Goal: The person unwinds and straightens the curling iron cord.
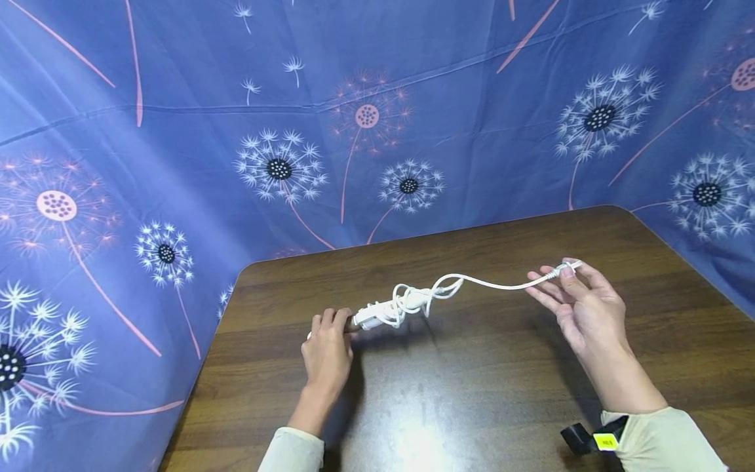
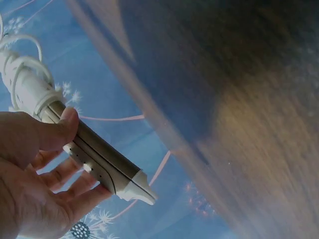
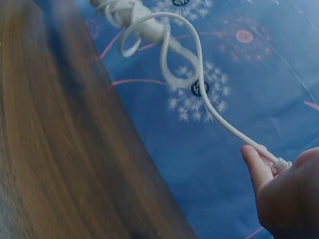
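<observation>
A slim hair straightener [image 1: 373, 315] with a white handle and a brown barrel is held above the table, tilted. My left hand [image 1: 326, 354] grips its brown end, thumb on one side and fingers on the other. In the left wrist view the barrel [image 2: 107, 152] ends in a white tip. White cord [image 1: 495, 286] is looped loosely around the handle and runs to the right. My right hand [image 1: 592, 314] pinches the plug end [image 1: 569, 267] of that cord between thumb and fingers. In the right wrist view the hand partly hides the plug.
A brown wood-grain table [image 1: 472, 380] lies below both hands, its far edge against a blue dandelion-print cloth [image 1: 472, 144]. A black strap with a yellow label [image 1: 605, 442] is on the right wrist.
</observation>
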`<state>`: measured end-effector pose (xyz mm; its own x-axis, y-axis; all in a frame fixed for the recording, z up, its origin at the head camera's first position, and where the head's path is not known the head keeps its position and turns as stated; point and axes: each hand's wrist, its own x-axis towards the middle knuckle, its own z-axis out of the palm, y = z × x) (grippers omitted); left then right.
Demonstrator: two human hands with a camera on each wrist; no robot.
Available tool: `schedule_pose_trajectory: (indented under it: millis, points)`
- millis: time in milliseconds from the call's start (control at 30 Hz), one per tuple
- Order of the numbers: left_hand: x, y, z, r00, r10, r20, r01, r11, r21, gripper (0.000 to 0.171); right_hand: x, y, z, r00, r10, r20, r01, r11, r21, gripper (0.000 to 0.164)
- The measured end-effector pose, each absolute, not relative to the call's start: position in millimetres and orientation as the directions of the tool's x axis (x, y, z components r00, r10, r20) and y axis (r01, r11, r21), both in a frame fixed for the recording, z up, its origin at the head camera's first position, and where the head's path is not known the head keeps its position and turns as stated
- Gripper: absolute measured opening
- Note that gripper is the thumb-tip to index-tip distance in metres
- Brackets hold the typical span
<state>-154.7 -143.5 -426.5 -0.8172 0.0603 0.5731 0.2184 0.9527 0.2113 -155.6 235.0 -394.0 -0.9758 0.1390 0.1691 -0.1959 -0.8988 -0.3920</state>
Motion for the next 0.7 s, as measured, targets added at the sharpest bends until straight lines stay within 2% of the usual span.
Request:
schedule_pose_trajectory:
  millis: [233, 367, 533, 700]
  points:
    - [-154, -146, -423, -0.806, -0.054, 0.589, 0.172, 0.932, 0.32, 0.044, -159, 247, -400, -0.984, 0.139, 0.111, -0.172, -0.903, -0.393, 0.024]
    - [-153, -148, -423, -0.805, -0.077, 0.589, 0.173, 0.919, 0.355, 0.042, -163, 252, -403, -0.987, 0.147, 0.064, -0.16, -0.91, -0.382, 0.024]
    - [-151, -151, -421, -0.807, -0.045, 0.588, 0.208, 0.911, 0.356, 0.042, -172, 258, -404, -0.986, 0.169, -0.005, -0.156, -0.923, -0.35, 0.019]
    - [-151, -155, -424, -0.796, 0.03, 0.604, 0.26, 0.918, 0.298, 0.045, -183, 263, -399, -0.982, 0.188, -0.029, -0.171, -0.939, -0.3, 0.011]
